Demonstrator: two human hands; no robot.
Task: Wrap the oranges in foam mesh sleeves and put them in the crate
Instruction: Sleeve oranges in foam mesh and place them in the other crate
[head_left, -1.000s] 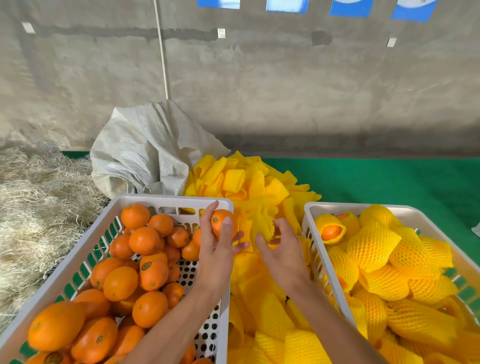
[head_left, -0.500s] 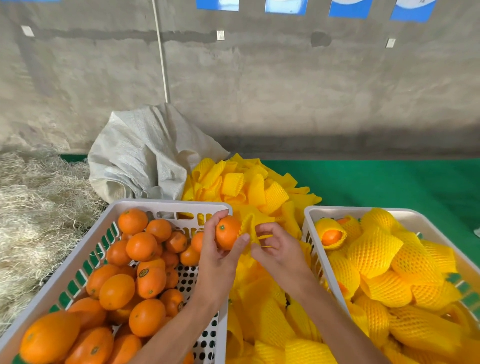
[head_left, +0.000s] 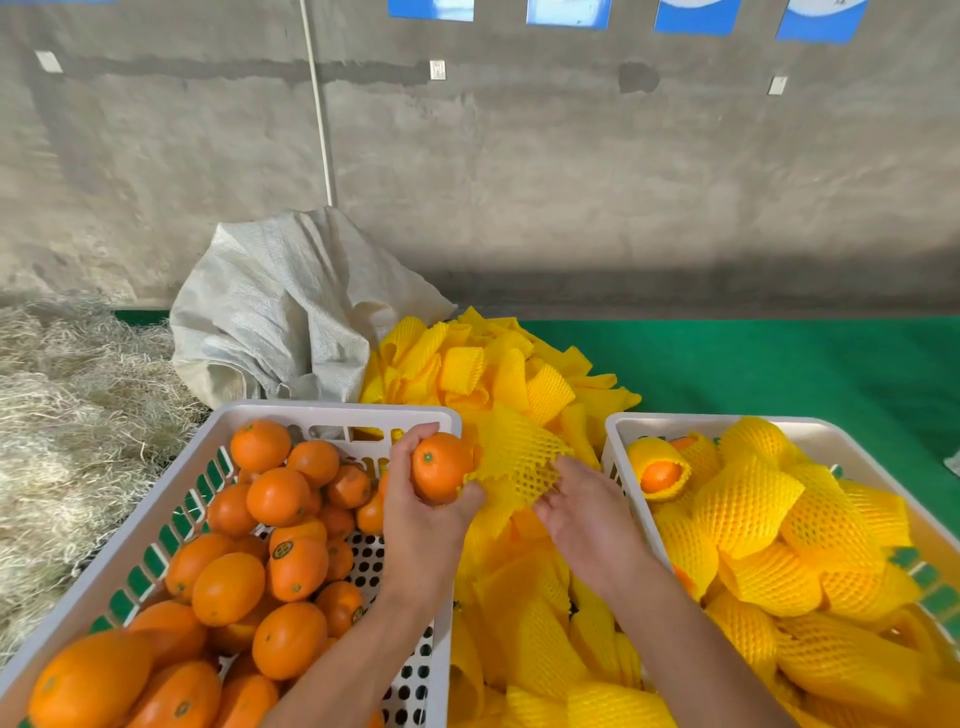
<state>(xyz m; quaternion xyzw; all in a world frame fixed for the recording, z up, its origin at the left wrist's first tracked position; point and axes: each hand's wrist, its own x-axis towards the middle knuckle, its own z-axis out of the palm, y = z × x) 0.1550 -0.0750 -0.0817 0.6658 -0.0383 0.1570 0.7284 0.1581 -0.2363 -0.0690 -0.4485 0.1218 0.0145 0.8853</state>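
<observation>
Grey concrete wall (head_left: 571, 171); green floor mat (head_left: 779, 364).

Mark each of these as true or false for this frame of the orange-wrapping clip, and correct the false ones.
1. The left hand holds a bare orange. True.
2. The right hand holds a second orange. False: it grips a stretched yellow foam mesh sleeve.
3. The held orange is already fully inside the sleeve. False: the sleeve only meets its right side.
4. The right crate holds sleeved oranges. True.
5. The left crate is filled with empty sleeves. False: it holds unwrapped oranges; the loose sleeves lie piled between the crates.
</observation>
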